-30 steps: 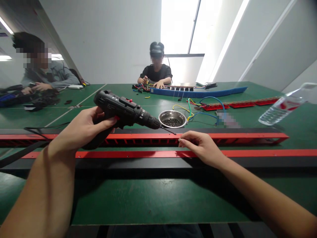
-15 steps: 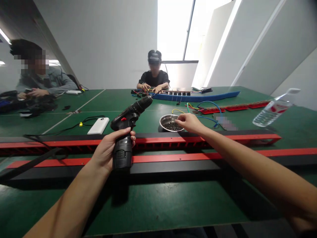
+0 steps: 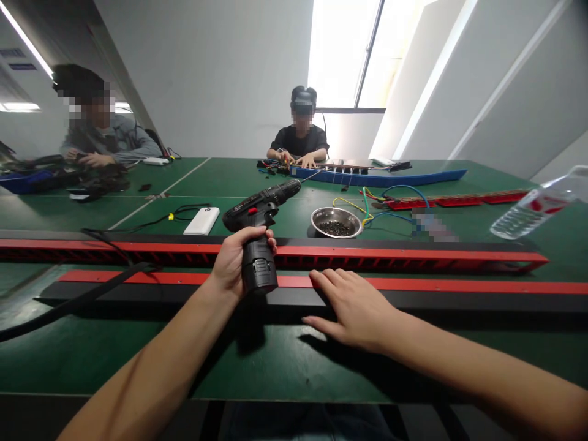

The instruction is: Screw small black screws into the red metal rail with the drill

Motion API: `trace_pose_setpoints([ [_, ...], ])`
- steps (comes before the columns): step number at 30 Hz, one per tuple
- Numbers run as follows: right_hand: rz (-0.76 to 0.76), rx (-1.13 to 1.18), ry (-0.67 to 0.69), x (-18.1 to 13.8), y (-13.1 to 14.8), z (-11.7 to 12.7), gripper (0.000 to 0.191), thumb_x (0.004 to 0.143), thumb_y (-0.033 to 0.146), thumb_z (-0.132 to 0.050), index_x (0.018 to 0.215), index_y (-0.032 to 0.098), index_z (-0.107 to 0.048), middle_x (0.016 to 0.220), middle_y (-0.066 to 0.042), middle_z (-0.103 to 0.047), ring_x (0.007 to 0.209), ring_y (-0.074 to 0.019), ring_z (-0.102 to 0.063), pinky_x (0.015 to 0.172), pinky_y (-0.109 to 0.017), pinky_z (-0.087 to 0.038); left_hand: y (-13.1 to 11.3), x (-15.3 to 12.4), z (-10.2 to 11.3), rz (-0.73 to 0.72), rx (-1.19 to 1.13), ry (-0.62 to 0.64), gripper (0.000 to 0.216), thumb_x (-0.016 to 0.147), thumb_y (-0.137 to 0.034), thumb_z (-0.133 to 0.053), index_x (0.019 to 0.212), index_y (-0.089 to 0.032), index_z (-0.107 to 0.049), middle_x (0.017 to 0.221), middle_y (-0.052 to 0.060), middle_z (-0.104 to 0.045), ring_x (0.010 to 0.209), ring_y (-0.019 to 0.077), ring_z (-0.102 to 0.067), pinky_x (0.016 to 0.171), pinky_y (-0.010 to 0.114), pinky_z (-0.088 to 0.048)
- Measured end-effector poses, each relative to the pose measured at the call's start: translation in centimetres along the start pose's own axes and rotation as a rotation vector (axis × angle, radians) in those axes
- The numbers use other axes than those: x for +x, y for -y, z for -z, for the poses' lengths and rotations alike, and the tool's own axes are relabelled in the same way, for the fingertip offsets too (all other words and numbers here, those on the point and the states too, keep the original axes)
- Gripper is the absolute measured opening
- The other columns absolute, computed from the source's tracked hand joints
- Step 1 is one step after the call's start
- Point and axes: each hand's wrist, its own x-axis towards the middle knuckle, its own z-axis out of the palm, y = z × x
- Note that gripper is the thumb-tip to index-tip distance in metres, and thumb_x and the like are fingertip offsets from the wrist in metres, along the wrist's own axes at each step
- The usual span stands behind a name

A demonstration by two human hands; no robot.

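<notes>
Green bench (image 3: 285, 373) bears 2 long red-black rails (image 3: 459, 285), 1 bowl (image 3: 337, 214); left grip (image 3: 235, 260) wraps 1 drill (image 3: 264, 203), right grip (image 3: 358, 306) is spread over the nearer rail.

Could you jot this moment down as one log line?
left hand: gripping black drill | right hand: open, at nearer red-and-black bar | metal bowl: holds small dark parts

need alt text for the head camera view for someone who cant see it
Left hand holds a black cordless drill, bit pointing away; right hand is spread over the nearer of two long red and black bars on a green table. Beyond are a metal bowl of small dark pieces and two other people.
</notes>
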Motion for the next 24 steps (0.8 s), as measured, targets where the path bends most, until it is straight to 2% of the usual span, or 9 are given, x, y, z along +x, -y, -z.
trace_pose_setpoints([
  [4, -0.019, -0.157, -0.003, -0.3, 0.0, -1.3, 0.067, 0.096, 0.072, -0.039, 0.117, 0.013, -0.062, 0.102, -0.018, -0.068, 0.092, -0.0335, -0.064, 0.081, -0.044, -0.047, 0.5, -0.1, 0.0, -0.005, 0.019, 0.007, 0.008, 0.080, -0.004, -0.060, 0.080, -0.011, -0.064, 0.071, 0.006, -0.067, 0.057, 0.0106, -0.063, 0.059, 0.020, -0.061],
  [11, 0.000, -0.200, -0.034, -0.6, -1.2, -1.4, 0.069, 0.094, 0.076, -0.038, 0.108, 0.013, -0.062, 0.094, -0.016, -0.067, 0.086, -0.0318, -0.064, 0.077, -0.042, -0.047, 0.7, -0.3, 0.0, -0.020, 0.082, 0.014, 0.006, 0.078, -0.005, -0.061, 0.076, -0.011, -0.063, 0.069, 0.006, -0.066, 0.057, 0.0107, -0.064, 0.058, 0.021, -0.060],
  [24, -0.004, -0.281, -0.024, -7.5, -8.9, 0.0, 0.059, 0.096, 0.067, -0.050, 0.120, 0.014, -0.058, 0.106, -0.018, -0.070, 0.094, -0.0324, -0.068, 0.083, -0.043, -0.051, 1.5, -0.6, 0.2, -0.091, 0.162, 0.084, 0.006, 0.074, -0.011, -0.069, 0.074, -0.010, -0.064, 0.071, 0.004, -0.065, 0.059, 0.0119, -0.063, 0.057, 0.023, -0.058],
])
